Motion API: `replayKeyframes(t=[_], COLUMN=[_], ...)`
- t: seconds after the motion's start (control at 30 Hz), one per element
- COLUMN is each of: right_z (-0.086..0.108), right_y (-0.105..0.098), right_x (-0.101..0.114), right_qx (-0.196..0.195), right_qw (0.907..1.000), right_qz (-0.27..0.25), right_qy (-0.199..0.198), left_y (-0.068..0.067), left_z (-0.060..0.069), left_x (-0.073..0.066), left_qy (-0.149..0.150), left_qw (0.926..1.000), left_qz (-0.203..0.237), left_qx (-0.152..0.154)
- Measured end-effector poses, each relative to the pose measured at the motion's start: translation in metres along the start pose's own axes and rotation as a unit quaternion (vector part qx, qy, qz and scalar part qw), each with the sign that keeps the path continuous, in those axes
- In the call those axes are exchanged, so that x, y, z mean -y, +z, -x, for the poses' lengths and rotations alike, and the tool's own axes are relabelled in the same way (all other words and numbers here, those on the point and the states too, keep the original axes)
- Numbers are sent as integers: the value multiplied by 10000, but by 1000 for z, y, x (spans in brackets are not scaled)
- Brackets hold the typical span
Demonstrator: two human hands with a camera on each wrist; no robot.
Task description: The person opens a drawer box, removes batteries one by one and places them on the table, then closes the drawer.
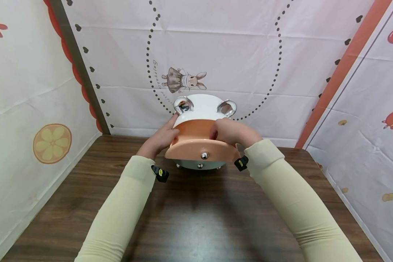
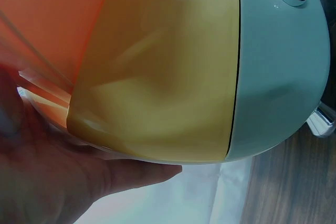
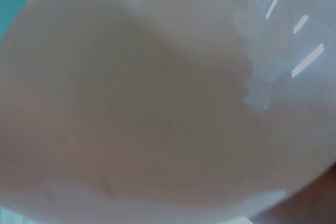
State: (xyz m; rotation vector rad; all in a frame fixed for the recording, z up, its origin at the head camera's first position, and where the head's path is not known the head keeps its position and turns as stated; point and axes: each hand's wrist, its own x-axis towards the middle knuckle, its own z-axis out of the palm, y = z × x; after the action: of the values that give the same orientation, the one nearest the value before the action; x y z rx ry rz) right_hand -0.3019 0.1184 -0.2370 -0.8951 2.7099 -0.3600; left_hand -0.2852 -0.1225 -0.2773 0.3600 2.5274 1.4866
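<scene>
A rounded drawer box (image 1: 201,105) with silver ears stands at the back of the table. Its orange drawer (image 1: 186,149) is pulled out above a green drawer (image 1: 183,163), each with a silver knob. My left hand (image 1: 162,138) grips the box's left side, thumb by the drawer opening. In the left wrist view, one finger (image 2: 142,174) of that hand lies along the outer wall. My right hand (image 1: 229,131) reaches over the drawer front into the opening, fingers bent down. Its fingertips, and anything between them, are hidden. The drawer's front fills most of the right wrist view.
The box rests on a dark wooden table (image 1: 193,218). Printed cloth walls (image 1: 216,54) stand behind and at both sides, the back one close behind the box. Small black cameras (image 1: 160,174) are strapped at both sleeve cuffs.
</scene>
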Motion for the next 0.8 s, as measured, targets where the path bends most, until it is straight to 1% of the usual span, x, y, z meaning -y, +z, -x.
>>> replayKeyframes(t=[0.13,0.3,0.47,0.53,0.7,0.8], right_z=[4,10,19,24,33,38], right_y=[-1,-7,-13,-14,-15,-15], right_x=[-2,-4,-6,-7,-15,-21], right_qx=[34,-97,-216,-322,-524,-594], right_qw=[9998,9993,9984,9981,9958,9938], right_qz=[-149,-315,-438,-438,-713,-894], right_qy=[-152,-202,-295,-299,-255,-298], left_y=[1,1,0,1,1,1], left_z=[0,0,0,0,0,0], left_x=[0,0,1,1,1,0], left_qy=[-54,-178,-111,-78,-88,-81], left_qw=[10000,9998,9999,9999,9998,9999], left_qz=[3,97,124,126,147,141], left_qx=[4,28,38,29,51,55])
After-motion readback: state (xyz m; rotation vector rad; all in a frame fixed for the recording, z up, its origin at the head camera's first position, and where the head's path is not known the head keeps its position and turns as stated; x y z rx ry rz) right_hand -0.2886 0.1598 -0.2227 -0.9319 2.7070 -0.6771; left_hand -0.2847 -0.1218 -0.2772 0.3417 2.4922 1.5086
